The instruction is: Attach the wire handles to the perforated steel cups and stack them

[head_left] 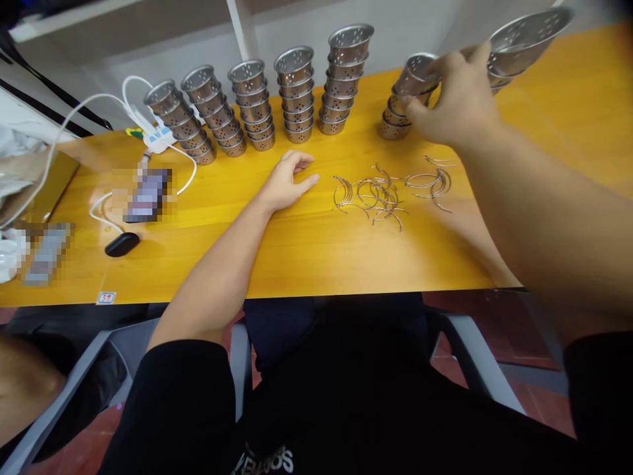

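Observation:
My right hand [457, 102] is at a short stack of perforated metal cups [394, 128], with its thumb and fingers around the upper cup [418, 76], which leans to the right. Part of that cup is hidden behind the fingers. My left hand [289, 179] rests on the table, thumb apart from its loosely bent fingers, with nothing in it. Between the hands lies a loose pile of thin curved metal wire rings [376, 194]. Just beyond my right hand stands another, wider-looking metal cup stack [524, 49], partly covered by the hand.
Several tall stacks of perforated cups [297, 99] line the back of the yellow table [316, 264]. On the left are a power strip [159, 140] with white cables, a blurred-out phone [148, 196], a black oval object [122, 245] and a cardboard box [54, 181]. Another person's knee [27, 382] shows at lower left.

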Available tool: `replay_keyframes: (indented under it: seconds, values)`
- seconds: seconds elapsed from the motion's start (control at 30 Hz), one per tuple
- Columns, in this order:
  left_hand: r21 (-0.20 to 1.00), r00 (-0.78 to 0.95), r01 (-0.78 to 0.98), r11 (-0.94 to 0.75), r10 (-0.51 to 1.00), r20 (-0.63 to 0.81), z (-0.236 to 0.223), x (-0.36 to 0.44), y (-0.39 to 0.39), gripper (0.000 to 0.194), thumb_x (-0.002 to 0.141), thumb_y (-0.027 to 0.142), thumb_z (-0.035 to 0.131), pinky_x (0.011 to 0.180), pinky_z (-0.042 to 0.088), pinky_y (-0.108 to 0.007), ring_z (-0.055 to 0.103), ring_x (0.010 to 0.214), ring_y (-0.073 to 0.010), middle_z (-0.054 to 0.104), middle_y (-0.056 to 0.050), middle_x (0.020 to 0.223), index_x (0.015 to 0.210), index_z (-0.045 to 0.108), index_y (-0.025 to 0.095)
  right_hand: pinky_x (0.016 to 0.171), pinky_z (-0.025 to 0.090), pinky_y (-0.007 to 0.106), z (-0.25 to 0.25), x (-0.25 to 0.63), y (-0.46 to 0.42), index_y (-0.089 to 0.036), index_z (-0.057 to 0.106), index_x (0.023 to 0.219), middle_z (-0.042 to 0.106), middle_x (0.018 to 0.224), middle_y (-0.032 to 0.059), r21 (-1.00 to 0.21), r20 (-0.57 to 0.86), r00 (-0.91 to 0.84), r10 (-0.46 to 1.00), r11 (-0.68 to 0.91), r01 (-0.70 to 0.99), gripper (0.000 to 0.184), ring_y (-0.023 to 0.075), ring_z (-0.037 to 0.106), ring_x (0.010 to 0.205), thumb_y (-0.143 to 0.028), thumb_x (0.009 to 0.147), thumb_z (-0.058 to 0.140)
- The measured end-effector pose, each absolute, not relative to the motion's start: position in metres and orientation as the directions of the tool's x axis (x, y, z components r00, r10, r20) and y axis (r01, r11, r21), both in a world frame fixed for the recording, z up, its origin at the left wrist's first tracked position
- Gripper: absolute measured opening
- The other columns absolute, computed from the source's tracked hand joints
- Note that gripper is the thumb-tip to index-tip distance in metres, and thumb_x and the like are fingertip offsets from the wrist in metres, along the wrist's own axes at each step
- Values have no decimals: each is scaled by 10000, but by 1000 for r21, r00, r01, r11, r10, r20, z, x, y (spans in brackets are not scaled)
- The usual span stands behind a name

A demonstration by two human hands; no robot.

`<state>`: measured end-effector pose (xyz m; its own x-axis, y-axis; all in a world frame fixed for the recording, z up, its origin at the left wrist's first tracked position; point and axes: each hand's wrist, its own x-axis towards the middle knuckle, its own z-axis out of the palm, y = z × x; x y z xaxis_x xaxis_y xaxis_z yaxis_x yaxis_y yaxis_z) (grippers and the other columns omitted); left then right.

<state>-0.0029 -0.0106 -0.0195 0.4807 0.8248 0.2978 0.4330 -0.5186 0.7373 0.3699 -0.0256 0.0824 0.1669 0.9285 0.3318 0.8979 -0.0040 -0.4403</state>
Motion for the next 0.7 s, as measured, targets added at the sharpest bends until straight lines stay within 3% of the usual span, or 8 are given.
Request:
replay_keyframes:
  seconds: [0.1, 0.23, 0.3, 0.37, 0.43, 0.57, 0.63, 0.7]
  values:
    - [736, 484, 434, -519, 824, 296, -20, -3, -10, 476, 1061, 173, 876, 1457, 669, -497, 843, 1529, -288, 787, -168, 1604, 1524, 763, 178, 1557, 340, 550, 87, 367, -33, -131, 668, 1745, 446, 1908, 355, -341, 477, 55, 877, 127, 932, 745, 441, 435, 1864, -148, 1071, 986]
    - [740, 480, 431, -516, 826, 297, -21, -3, -10, 472, 1056, 163, 876, 1475, 662, -514, 842, 1534, -296, 783, -175, 1600, 1516, 768, 172, 1555, 349, 642, 95, 361, -27, -157, 612, 1755, 454, 1899, 339, -219, 630, -211, 747, 432, 875, 871, 483, 460, 1848, -67, 961, 958]
    - [744, 479, 429, -513, 827, 294, -21, -3, -9, 476, 1054, 166, 879, 1489, 654, -521, 839, 1545, -302, 778, -182, 1608, 1517, 768, 170, 1492, 454, 607, 100, 350, -17, -127, 581, 1769, 495, 1859, 337, -250, 652, -269, 709, 536, 807, 885, 450, 531, 1795, -36, 967, 945]
    - [745, 479, 429, -511, 828, 291, -21, -3, -9, 478, 1054, 179, 882, 1499, 648, -526, 837, 1552, -306, 779, -180, 1613, 1518, 766, 177, 1320, 599, 531, 105, 331, -6, -134, 544, 1800, 524, 1848, 318, -357, 616, -219, 757, 516, 779, 900, 369, 656, 1629, 17, 999, 927]
    - [742, 480, 432, -512, 827, 292, -20, -3, -9, 471, 1057, 199, 884, 1500, 649, -537, 838, 1553, -309, 785, -171, 1615, 1513, 767, 192, 1266, 621, 478, 109, 310, 6, -178, 512, 1819, 531, 1878, 266, -481, 532, -130, 837, 425, 767, 896, 298, 687, 1523, 48, 1050, 913]
    - [740, 481, 439, -510, 829, 286, -18, -3, -12, 465, 1063, 222, 883, 1489, 658, -540, 839, 1553, -319, 792, -176, 1622, 1513, 768, 190, 1408, 476, 392, 107, 276, 39, -105, 313, 1931, 449, 1978, 285, -632, 385, 53, 922, 221, 743, 991, 215, 551, 1757, 112, 1145, 876]
    - [742, 479, 441, -505, 832, 281, -18, -2, -12, 464, 1063, 214, 882, 1485, 660, -525, 837, 1556, -316, 790, -179, 1627, 1513, 768, 188, 1446, 424, 365, 102, 270, 58, -113, 368, 1891, 498, 1935, 262, -652, 389, 67, 919, 223, 725, 930, 193, 583, 1719, 91, 1159, 905]
    - [742, 477, 446, -501, 834, 278, -18, -2, -13, 461, 1063, 202, 880, 1480, 663, -511, 834, 1560, -310, 790, -170, 1630, 1510, 767, 200, 1411, 467, 408, 98, 269, 73, -119, 491, 1769, 594, 1833, 246, -631, 434, 12, 901, 295, 717, 759, 201, 668, 1551, 71, 1166, 911]
